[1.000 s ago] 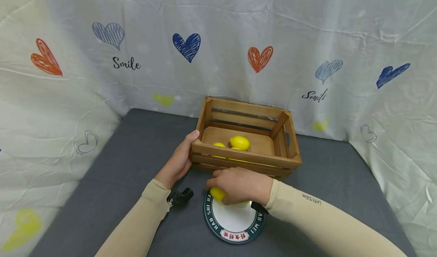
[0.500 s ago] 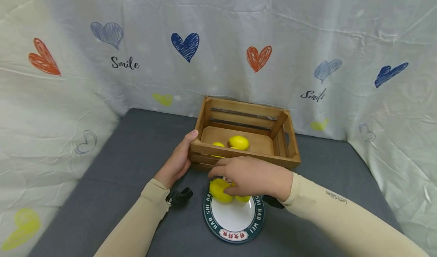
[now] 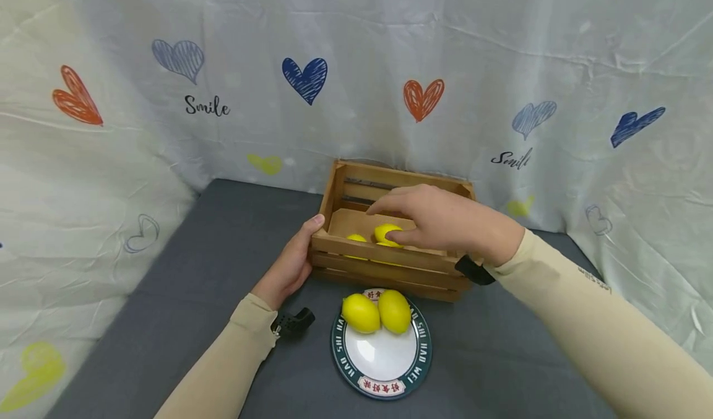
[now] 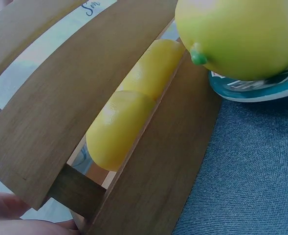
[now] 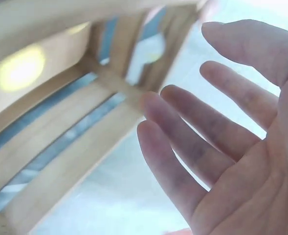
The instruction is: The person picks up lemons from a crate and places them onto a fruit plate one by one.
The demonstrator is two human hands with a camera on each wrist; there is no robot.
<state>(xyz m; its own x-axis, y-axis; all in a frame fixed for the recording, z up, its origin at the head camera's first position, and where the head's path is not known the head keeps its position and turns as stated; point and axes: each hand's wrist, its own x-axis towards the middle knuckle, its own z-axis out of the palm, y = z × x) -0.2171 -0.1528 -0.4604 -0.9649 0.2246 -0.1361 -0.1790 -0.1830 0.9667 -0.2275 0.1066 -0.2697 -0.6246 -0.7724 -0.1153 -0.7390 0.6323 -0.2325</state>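
Note:
My left hand [image 3: 289, 258] grips the left front corner of a slatted wooden crate [image 3: 334, 246], thumb on top of the rim. Over the crate's opening hovers my right hand [image 3: 440, 218], its fingers spread with nothing between them in the right wrist view. Inside, a yellow lemon [image 3: 385, 232] lies near the front wall; others beside it are partly hidden by the front rail. Through a slat gap, the left wrist view shows a lemon [image 4: 119, 129] touching another. Two lemons [image 3: 361, 314] sit side by side on the far half of a white plate [image 3: 384, 354] with a dark green rim.
The dark grey tabletop [image 3: 211, 270] extends around the crate and plate. A whitish cloth [image 3: 356, 29] printed with hearts hangs close behind the crate and along both sides. The plate stands just in front of the crate.
My right hand has let go of the lemons on the plate and moved up and away, over the crate. My left hand keeps its grip on the crate.

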